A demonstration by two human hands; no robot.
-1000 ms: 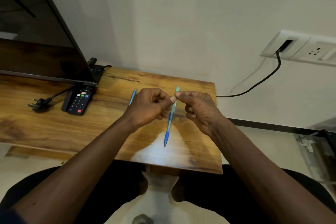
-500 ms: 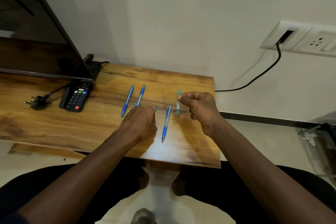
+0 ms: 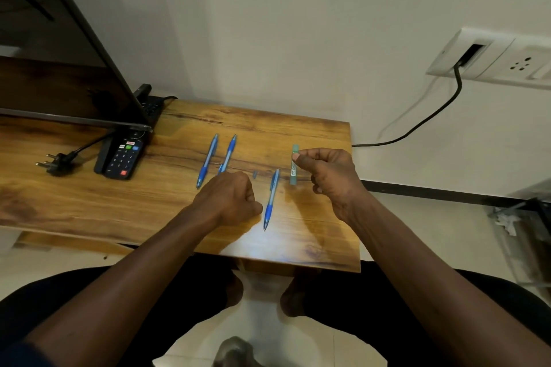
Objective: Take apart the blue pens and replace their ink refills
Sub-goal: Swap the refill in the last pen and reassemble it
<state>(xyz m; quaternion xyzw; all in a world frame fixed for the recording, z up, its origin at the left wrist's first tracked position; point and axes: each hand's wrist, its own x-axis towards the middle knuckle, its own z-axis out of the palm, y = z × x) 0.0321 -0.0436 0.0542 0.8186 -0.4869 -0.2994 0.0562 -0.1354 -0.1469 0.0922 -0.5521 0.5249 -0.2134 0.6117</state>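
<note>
Three blue pens lie on the wooden table (image 3: 89,205). Two lie side by side at the middle: one pen (image 3: 207,161) and a second pen (image 3: 229,152) whose lower end is hidden by my left hand. The third pen (image 3: 272,198) lies alone, tip toward me. My left hand (image 3: 229,199) rests on the table as a closed fist, its fingertips just left of that pen's grip. Nothing shows inside it. My right hand (image 3: 326,176) pinches a slim green refill case (image 3: 294,170), held upright above the table. A small grey piece (image 3: 255,174) lies between the hands.
A dark screen (image 3: 59,68) leans over the table's left part. A black remote (image 3: 122,158) and a loose plug (image 3: 56,162) lie below it. A wall socket (image 3: 489,56) with a black cable is at the right. The table's right edge is close to my right hand.
My left hand has left the green case and dropped to the table beside the lone pen. My right hand still holds the case, a little lower and further right.
</note>
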